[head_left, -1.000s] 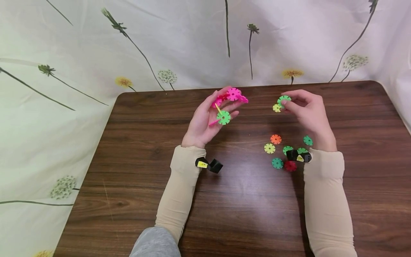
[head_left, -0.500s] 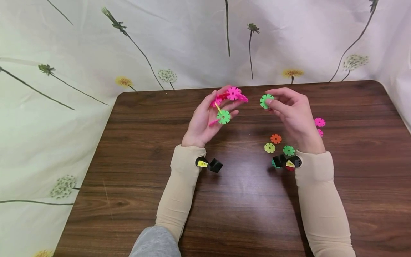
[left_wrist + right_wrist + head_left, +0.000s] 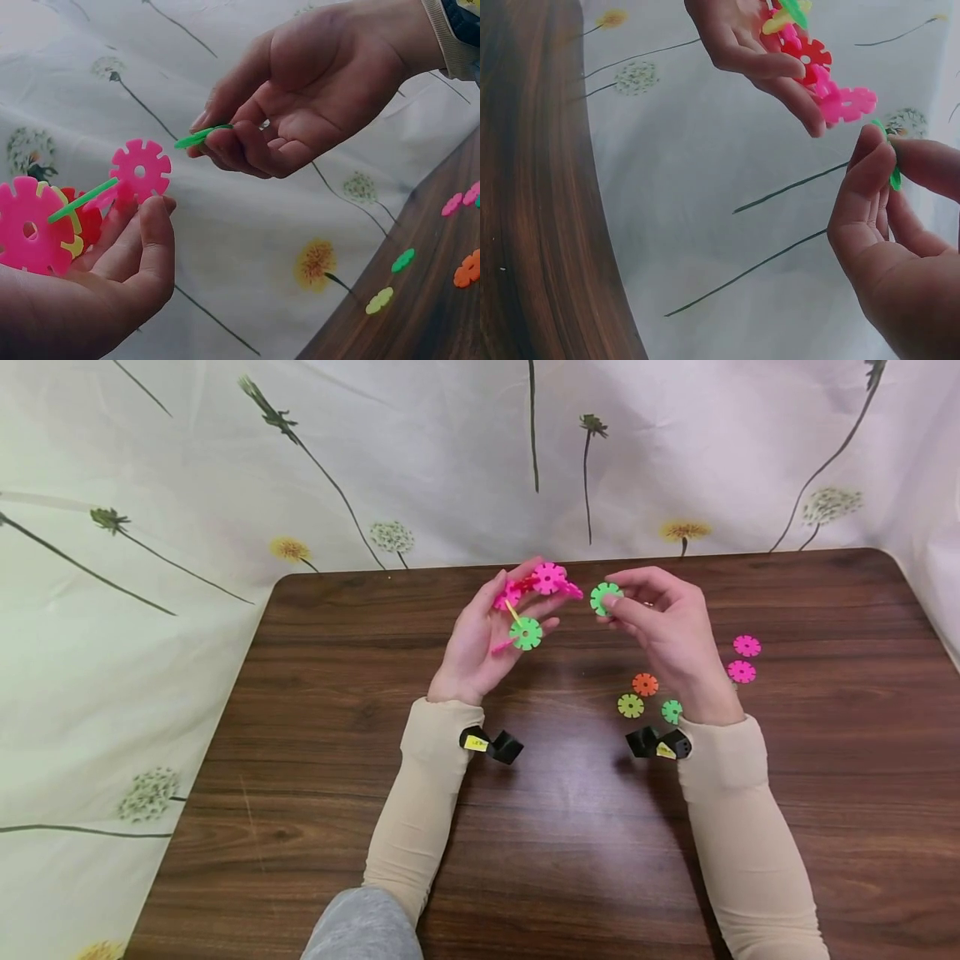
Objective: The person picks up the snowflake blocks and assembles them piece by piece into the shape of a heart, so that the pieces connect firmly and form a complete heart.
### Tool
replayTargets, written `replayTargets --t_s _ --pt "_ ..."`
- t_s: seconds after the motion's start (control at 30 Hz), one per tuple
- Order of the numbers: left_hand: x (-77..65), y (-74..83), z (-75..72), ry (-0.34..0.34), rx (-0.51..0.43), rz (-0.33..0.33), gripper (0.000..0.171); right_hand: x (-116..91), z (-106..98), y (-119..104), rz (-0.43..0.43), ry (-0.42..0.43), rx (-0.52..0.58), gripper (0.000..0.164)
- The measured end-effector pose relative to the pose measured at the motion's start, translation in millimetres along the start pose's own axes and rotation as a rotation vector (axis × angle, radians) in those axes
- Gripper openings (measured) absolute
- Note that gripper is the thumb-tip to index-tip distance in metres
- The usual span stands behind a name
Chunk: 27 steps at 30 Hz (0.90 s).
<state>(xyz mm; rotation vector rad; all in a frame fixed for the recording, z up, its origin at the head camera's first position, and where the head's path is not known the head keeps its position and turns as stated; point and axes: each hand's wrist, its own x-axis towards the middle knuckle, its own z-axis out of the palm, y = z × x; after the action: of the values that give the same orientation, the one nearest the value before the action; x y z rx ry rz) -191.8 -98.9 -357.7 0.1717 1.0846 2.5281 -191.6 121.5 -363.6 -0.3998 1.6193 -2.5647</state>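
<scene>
My left hand (image 3: 472, 652) is palm up and holds a chain of interlocking notched plastic discs (image 3: 550, 573), pink, red, yellow and green. In the left wrist view a pink disc (image 3: 141, 157) stands at the chain's far end, by the fingertips. Between thumb and fingers, my right hand (image 3: 671, 627) pinches a loose green notched disc (image 3: 599, 596), a short gap to the right of the chain. Seen from the left wrist, this green disc (image 3: 196, 138) is nearly edge-on. The right thumb covers part of it, and the inside of the right hand is partly hidden.
Loose discs lie on the dark wooden table (image 3: 315, 777): orange (image 3: 645, 678), yellow (image 3: 631, 699), green (image 3: 670, 706) and two pink ones, the nearer of them (image 3: 742, 666) close to the right wrist. The right arm hides part of the table. Behind hangs a flower-print cloth (image 3: 465, 460).
My right hand has moved left with the green disc, closer to the chain. A yellow disc seen under it earlier is out of sight. The left hand has hardly moved.
</scene>
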Motion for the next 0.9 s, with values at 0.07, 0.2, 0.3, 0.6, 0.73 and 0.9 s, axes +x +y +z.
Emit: replayTargets --t_s 0.07,0.2,0.3,0.6,0.73,0.9 --pt "0.7 -0.9 0.5 0.0 0.009 0.004 0.046 0.3 0.8 0.6 0.003 0.009 0.002 0.02" --pt "1.5 -1.9 0.9 -0.007 0.036 0.018 0.046 0.5 1.3 2.1 0.014 0.011 -0.008 0.02" --pt "1.6 -2.1 0.6 -0.008 0.046 0.023 0.046 0.5 1.6 3.2 0.022 0.008 -0.009 0.019" --pt "1.5 -2.3 0.2 -0.019 0.075 0.031 0.045 0.8 4.2 5.1 0.037 0.017 -0.018 0.02" --pt "1.1 -2.4 0.4 -0.021 0.083 0.039 0.045 0.5 5.9 5.3 0.048 0.036 -0.018 0.021" --pt "1.3 -3.1 0.4 -0.015 0.1 0.056 0.043 0.2 6.9 5.6 0.052 0.036 -0.015 0.02"
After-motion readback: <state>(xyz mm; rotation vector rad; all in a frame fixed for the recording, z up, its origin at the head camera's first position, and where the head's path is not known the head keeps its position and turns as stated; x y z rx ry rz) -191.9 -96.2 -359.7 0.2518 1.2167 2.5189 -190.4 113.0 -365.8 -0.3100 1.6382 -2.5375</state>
